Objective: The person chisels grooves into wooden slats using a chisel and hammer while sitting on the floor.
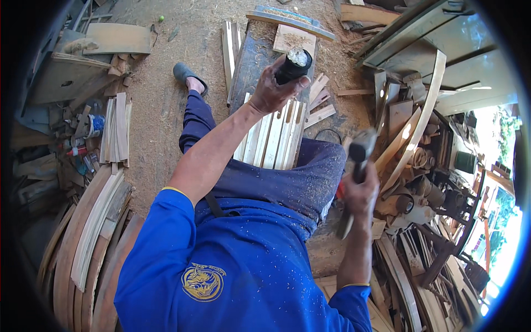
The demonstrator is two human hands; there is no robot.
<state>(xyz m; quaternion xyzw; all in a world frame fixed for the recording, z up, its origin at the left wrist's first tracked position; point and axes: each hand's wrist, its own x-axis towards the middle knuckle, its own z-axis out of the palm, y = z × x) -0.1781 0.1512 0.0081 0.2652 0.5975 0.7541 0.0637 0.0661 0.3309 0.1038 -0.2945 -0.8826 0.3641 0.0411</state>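
Note:
My left hand (272, 91) is wrapped round a thick black cylinder (291, 70) with a rough, pale, shiny end facing up. It is raised over a row of pale wooden strips (271, 138), several of which have slots cut near their far ends. The strips lie side by side on a dark bench (251, 61) between my legs. Off to the right, my right hand (360, 193) is closed on a hammer (362, 145), its metal head up and smeared by motion. Hammer and cylinder are apart. What lies beneath the cylinder is hidden by my left hand.
A long board (290, 23) and a shavings-covered wood block (293, 40) lie at the bench's far end. Wood offcuts (319, 105) lie right of the strips. Curved planks (88, 238) are stacked at left. Timber pieces (406, 130) crowd the right. Sawdust covers the floor.

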